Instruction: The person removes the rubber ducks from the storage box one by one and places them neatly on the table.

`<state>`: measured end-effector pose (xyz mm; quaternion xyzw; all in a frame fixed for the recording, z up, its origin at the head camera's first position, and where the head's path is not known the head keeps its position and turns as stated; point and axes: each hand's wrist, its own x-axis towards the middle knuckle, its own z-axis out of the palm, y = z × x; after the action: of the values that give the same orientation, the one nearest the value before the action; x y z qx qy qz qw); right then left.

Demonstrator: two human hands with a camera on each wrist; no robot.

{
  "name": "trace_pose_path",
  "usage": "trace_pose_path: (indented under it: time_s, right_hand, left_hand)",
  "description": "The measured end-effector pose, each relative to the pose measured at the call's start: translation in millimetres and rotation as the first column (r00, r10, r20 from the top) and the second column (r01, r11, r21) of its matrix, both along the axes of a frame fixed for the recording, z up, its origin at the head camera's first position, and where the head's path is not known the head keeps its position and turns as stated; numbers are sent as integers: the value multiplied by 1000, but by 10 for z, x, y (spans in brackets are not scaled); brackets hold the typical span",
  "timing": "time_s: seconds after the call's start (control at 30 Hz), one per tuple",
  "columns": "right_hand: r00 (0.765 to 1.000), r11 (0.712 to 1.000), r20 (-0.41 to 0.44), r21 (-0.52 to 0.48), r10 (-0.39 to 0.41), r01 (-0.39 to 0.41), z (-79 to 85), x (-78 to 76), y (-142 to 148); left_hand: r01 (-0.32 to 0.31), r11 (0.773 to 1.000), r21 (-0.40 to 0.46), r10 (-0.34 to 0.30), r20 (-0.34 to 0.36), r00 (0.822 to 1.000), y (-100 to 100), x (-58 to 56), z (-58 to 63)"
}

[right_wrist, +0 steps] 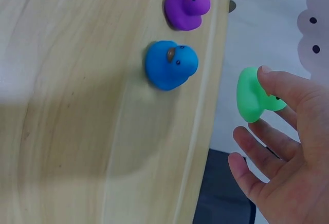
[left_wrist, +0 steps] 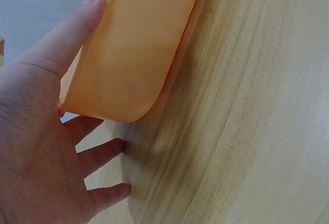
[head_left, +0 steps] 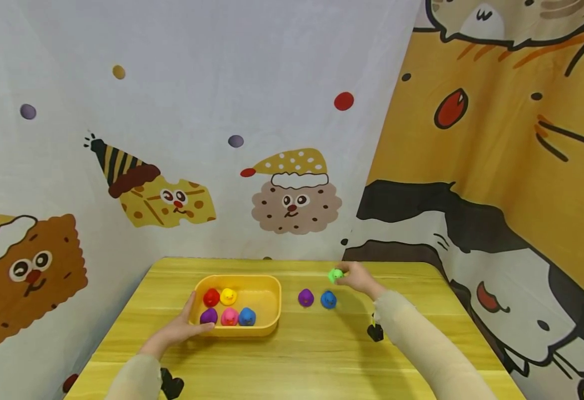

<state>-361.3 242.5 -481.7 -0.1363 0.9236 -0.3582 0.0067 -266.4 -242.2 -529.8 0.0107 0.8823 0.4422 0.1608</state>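
My left arm (head_left: 139,375) reaches forward, left hand (head_left: 181,328) spread, thumb (left_wrist: 74,36) extended, fingers (left_wrist: 102,157) apart. My right arm (head_left: 427,341) stretches out diagonally, right hand (head_left: 359,278) raised, thumb and finger pinching, the other fingers (right_wrist: 263,152) fanned and slightly bent.

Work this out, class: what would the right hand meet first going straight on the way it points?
Probably the printed backdrop behind the table: the right hand, pinching a green duck, seems to point over the far edge, though depth is unclear.
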Motion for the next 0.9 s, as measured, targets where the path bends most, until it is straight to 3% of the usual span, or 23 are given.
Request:
trace_pose_path:
  time_s: [0.27,0.53,0.73,0.9]
  right_hand:
    - [999,999,24,10,-40,40,-110,24,160]
    - [999,999,-25,-19,25,-25,-210,73,350]
    - [995,993,17,59,-102,101,-303,113,330]
    - [991,991,29,51,-127,126,-393,137,352]
  left_hand:
    - [17,1000,-17,-16,3,1000,-20,-17,-21]
    - [21,999,-25,-21,-5,1000,-20,-27,-8]
    - [10,1000,-15,-10,2,1000,-13,-25,6]
    - [8,1000,-13,-8,3,1000,-23,-17,-6]
